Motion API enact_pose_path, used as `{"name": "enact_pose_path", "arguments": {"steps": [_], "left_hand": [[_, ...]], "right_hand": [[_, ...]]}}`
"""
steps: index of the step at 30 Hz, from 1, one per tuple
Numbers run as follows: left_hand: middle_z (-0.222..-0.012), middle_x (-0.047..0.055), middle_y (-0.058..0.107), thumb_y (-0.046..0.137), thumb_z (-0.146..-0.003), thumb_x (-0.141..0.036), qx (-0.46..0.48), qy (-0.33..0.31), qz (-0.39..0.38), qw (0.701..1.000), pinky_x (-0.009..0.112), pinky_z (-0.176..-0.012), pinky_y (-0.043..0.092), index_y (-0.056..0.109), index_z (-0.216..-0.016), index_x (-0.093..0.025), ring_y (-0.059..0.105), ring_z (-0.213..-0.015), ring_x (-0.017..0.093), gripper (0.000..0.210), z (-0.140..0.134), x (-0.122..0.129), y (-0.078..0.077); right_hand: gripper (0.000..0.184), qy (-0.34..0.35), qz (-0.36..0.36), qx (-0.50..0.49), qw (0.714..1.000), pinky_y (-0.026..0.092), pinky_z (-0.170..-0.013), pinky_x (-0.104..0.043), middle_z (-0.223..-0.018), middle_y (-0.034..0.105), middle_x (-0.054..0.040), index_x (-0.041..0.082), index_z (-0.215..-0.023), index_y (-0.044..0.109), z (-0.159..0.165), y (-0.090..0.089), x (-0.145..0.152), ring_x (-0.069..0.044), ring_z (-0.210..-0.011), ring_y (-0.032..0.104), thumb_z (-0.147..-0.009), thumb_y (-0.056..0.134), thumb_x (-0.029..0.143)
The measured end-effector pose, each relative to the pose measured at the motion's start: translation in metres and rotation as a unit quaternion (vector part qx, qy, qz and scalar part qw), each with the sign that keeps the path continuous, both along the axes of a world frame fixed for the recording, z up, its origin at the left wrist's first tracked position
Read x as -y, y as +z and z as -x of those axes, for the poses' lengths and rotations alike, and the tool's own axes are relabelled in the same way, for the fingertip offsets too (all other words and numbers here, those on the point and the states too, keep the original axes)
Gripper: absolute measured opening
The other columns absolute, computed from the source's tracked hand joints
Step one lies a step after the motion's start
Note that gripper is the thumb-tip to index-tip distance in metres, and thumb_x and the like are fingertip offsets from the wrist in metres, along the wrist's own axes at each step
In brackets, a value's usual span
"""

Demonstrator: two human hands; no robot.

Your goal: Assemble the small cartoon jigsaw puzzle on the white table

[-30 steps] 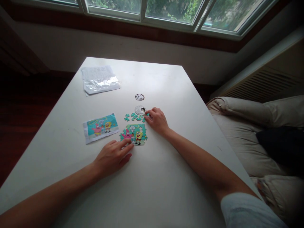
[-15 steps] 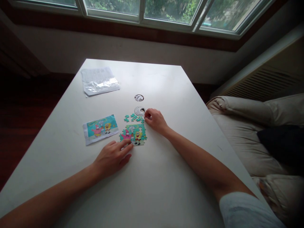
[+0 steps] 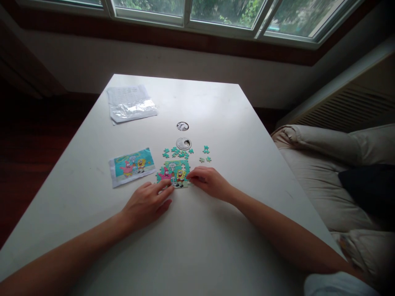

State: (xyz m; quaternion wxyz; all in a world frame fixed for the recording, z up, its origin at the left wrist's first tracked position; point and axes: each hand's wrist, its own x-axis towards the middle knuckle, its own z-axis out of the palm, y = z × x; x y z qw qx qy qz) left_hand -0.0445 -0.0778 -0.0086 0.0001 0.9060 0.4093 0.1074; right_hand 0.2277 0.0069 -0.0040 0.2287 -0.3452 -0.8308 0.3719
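Note:
A partly joined jigsaw puzzle [image 3: 173, 167] with cartoon figures on a teal ground lies flat on the white table. Outstretched fingers of my left hand [image 3: 148, 202] rest on its lower left edge, holding nothing. At the puzzle's right edge, my right hand [image 3: 210, 181] is closed in a pinch on a puzzle piece, mostly hidden by the fingertips. Several loose teal puzzle pieces [image 3: 175, 151] lie just above the puzzle. A few more pieces [image 3: 206, 149] are to the right, beyond my right hand. Left of the puzzle is a picture sheet [image 3: 132, 166] with the same figures.
A clear plastic sleeve with white paper [image 3: 132, 105] lies at the table's far left. Two round grommets [image 3: 184, 143] are set in the tabletop [image 3: 212, 111] beyond the pieces. A beige sofa [image 3: 308, 176] stands along the right side, and a window is behind.
My right hand has moved from the loose pieces toward me, to the puzzle's right edge, uncovering pieces on the right. My left hand has stayed on the puzzle. The view has shifted slightly.

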Motion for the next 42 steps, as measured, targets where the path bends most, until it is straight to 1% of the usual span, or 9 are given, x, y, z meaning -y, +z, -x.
{"name": "enact_pose_path", "arguments": {"steps": [4,7,11,16,19,24,30,35,42], "left_hand": [[-0.138,0.010,0.060,0.051,-0.099,-0.029,-0.001,0.002,0.006,1.000,0.036,-0.078,0.048,0.057,-0.127,-0.022,0.067,-0.095,0.021,0.029,0.000,0.000,0.000],[-0.138,0.010,0.060,0.051,-0.099,-0.030,-0.005,0.005,0.011,1.000,0.036,-0.078,0.048,0.057,-0.127,-0.022,0.067,-0.096,0.021,0.029,0.000,0.000,0.000],[-0.137,0.010,0.061,0.050,-0.100,-0.029,-0.003,0.003,0.008,1.000,0.036,-0.079,0.048,0.057,-0.127,-0.022,0.067,-0.097,0.021,0.029,0.000,-0.001,0.001],[-0.137,0.011,0.061,0.050,-0.099,-0.029,0.000,0.001,0.006,1.000,0.035,-0.079,0.048,0.057,-0.127,-0.023,0.067,-0.098,0.021,0.030,0.000,-0.001,0.000],[-0.136,0.011,0.061,0.050,-0.099,-0.029,0.000,0.001,0.007,1.000,0.035,-0.079,0.049,0.058,-0.127,-0.023,0.067,-0.097,0.021,0.030,0.000,-0.001,0.001],[-0.135,0.011,0.061,0.051,-0.098,-0.029,0.010,0.006,0.012,1.000,0.036,-0.079,0.050,0.059,-0.126,-0.022,0.068,-0.097,0.022,0.030,0.000,-0.001,0.001],[-0.134,0.011,0.063,0.050,-0.099,-0.029,0.018,0.005,0.004,1.000,0.036,-0.078,0.049,0.060,-0.125,-0.022,0.068,-0.095,0.021,0.029,0.000,-0.002,0.000],[-0.137,0.010,0.061,0.051,-0.099,-0.029,-0.003,0.007,0.012,1.000,0.037,-0.078,0.049,0.058,-0.128,-0.022,0.068,-0.096,0.022,0.031,0.000,-0.001,-0.001],[-0.135,0.010,0.062,0.051,-0.099,-0.029,0.009,0.005,0.006,1.000,0.036,-0.078,0.049,0.060,-0.126,-0.023,0.068,-0.097,0.021,0.029,-0.001,-0.001,0.000]], "right_hand": [[0.009,-0.045,-0.014,-0.008,0.999,0.048,-0.070,-0.027,-0.086,0.066,-0.0027,0.022,-0.096,0.070,0.002,-0.010,0.009,-0.015,-0.077,0.058,-0.093,0.061,0.022],[0.008,-0.038,-0.050,0.007,0.998,0.047,-0.073,-0.028,-0.086,0.064,-0.0030,0.022,-0.092,0.068,0.005,-0.013,0.010,-0.016,-0.080,0.057,-0.094,0.061,0.020],[0.011,-0.028,-0.109,0.024,0.993,0.047,-0.080,-0.031,-0.091,0.064,-0.0053,0.023,-0.094,0.068,0.005,-0.013,0.008,-0.019,-0.089,0.056,-0.097,0.058,0.019],[0.012,-0.052,-0.082,0.010,0.995,0.047,-0.076,-0.030,-0.090,0.063,-0.0049,0.023,-0.099,0.068,-0.005,-0.010,0.005,-0.018,-0.085,0.057,-0.098,0.056,0.021],[0.008,-0.023,-0.080,0.024,0.996,0.048,-0.077,-0.032,-0.093,0.063,-0.0056,0.024,-0.100,0.068,-0.012,-0.007,0.003,-0.018,-0.085,0.057,-0.095,0.062,0.026],[0.014,0.021,-0.141,0.061,0.988,0.048,-0.083,-0.036,-0.097,0.062,-0.0071,0.024,-0.104,0.067,-0.012,-0.010,0.003,-0.022,-0.093,0.055,-0.091,0.067,0.028],[0.013,0.009,-0.165,0.076,0.983,0.047,-0.084,-0.036,-0.096,0.061,-0.0070,0.026,-0.106,0.066,-0.009,-0.015,0.006,-0.022,-0.092,0.054,-0.095,0.060,0.026],[0.013,0.011,-0.179,0.088,0.980,0.047,-0.084,-0.036,-0.095,0.061,-0.0072,0.025,-0.106,0.066,-0.009,-0.014,0.007,-0.022,-0.091,0.054,-0.096,0.057,0.026],[0.011,0.007,-0.197,0.106,0.975,0.046,-0.081,-0.035,-0.095,0.061,-0.0075,0.025,-0.102,0.066,-0.006,-0.013,0.009,-0.022,-0.090,0.053,-0.098,0.056,0.025]]}}
